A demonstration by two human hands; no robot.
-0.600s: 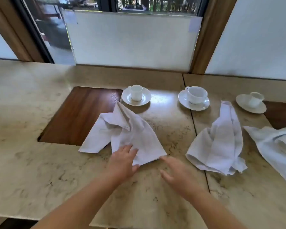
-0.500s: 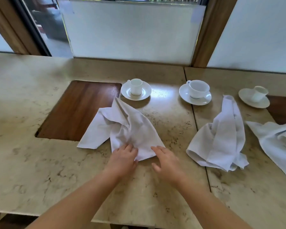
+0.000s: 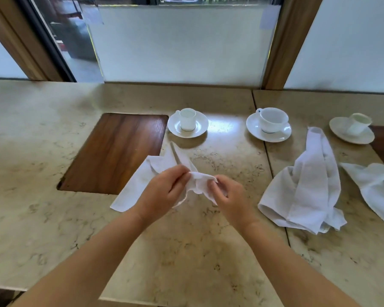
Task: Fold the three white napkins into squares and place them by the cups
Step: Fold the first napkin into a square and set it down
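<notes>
Both hands, left hand [image 3: 164, 191] and right hand [image 3: 228, 198], are pinching the near edge of the left napkin [image 3: 138, 187], lifting it just above the table [image 3: 53, 218]; its length is trailing away toward the left cup [image 3: 187, 119]

Both hands [image 3: 195, 193] raised, fingers pinched

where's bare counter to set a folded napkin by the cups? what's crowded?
Free: the stone between the left saucer and middle saucer, and the wood inlay left of the left saucer. Crowded: between the middle and right saucer, where the middle napkin reaches up. Both hands hold the left napkin.
</notes>
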